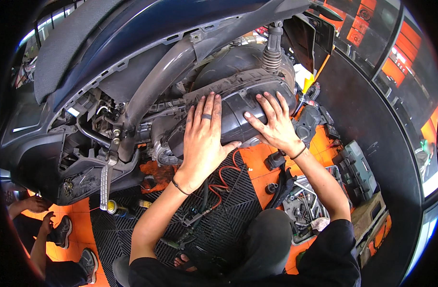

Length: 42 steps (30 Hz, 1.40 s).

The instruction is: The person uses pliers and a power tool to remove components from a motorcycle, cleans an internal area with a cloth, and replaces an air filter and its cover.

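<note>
Both my hands lie on a long black plastic cover [234,111] low on the side of a scooter [157,91]. My left hand [205,129] rests flat on its left part, fingers stretched upward and thumb out to the right. Toward the cover's right end, my right hand [275,122] presses with spread fingers. Nothing is held in either hand. Above the cover shows part of the rear tyre [231,64], and a shock absorber [272,50] stands at its right end. A silver foot peg [105,184] hangs down to the left.
A tray of sockets and wrenches [303,205] sits on the orange floor at right, near a grey tool case [357,170]. A red air hose [224,184] crosses the black mat [133,239]. Another person's hands [42,210] and shoes [87,263] show at lower left.
</note>
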Available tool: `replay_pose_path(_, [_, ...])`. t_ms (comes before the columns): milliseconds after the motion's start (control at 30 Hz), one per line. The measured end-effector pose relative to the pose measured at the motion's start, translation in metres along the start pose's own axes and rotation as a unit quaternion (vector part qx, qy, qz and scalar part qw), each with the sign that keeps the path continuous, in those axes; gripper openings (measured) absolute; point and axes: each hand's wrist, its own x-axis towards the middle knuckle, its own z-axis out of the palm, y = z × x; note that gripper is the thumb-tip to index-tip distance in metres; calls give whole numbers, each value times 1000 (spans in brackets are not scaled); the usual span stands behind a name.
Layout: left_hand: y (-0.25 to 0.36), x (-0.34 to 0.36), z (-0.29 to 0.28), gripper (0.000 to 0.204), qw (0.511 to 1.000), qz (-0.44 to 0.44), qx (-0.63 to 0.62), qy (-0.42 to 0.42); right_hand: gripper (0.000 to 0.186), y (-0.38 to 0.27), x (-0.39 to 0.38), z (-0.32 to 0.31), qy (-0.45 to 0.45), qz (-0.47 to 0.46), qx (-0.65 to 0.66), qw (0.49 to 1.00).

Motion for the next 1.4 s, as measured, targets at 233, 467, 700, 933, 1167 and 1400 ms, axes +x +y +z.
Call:
replay_pose_path(233, [-4,3,3,116,1000,9,2,0,83,5,4,-4,6,-10,7,1000])
replay_pose_path(467, [6,7,16,103,997,-37,44,56,75,10,-2,-4,-25,2,-26,999])
replay_pose_path(700, [-2,11,50,91,964,-90,168,184,74,15,26,-25,-13,15,208,978])
replay_pose_path(933, [8,2,45,91,960,-69,135,234,49,35,33,-18,66,181,168,967])
replay_pose_path(1167, [18,2,59,91,968,-85,113,205,53,66,23,-6,66,118,107,985])
replay_pose_path(1400, [17,5,71,87,972,-92,92,196,57,42,22,-4,26,169,139,975])
